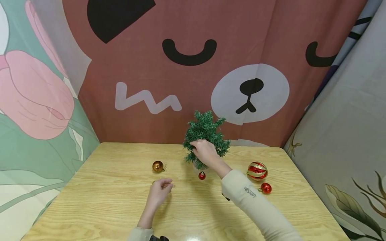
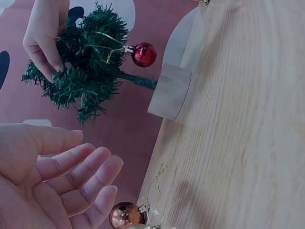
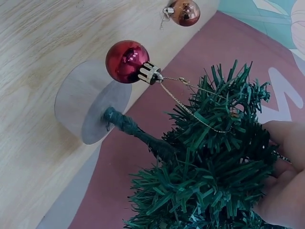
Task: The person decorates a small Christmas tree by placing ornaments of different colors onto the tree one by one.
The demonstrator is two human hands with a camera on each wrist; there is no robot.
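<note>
A small green Christmas tree (image 1: pixel 203 129) stands on a pale round base (image 2: pixel 170 90) near the table's back edge. My right hand (image 1: pixel 206 153) reaches into its branches and appears to pinch one; the fingertips are partly hidden by needles. From a lower branch a shiny red ball ornament (image 3: pixel 125 62) hangs by a gold cord, beside the trunk. My left hand (image 1: pixel 158 194) hovers in front and to the left of the tree, palm up in the left wrist view, fingers loosely bent around nothing. Beyond it lies a gold ball ornament (image 1: pixel 157 166) with its cord.
To the right of the tree lie a large red-and-gold striped ball (image 1: pixel 257 171) and a smaller red ball (image 1: pixel 266 188). Part of another gold-corded item shows behind my left hand. A brown bear-print curtain (image 1: pixel 144 127) hangs behind the wooden table (image 1: pixel 99 187).
</note>
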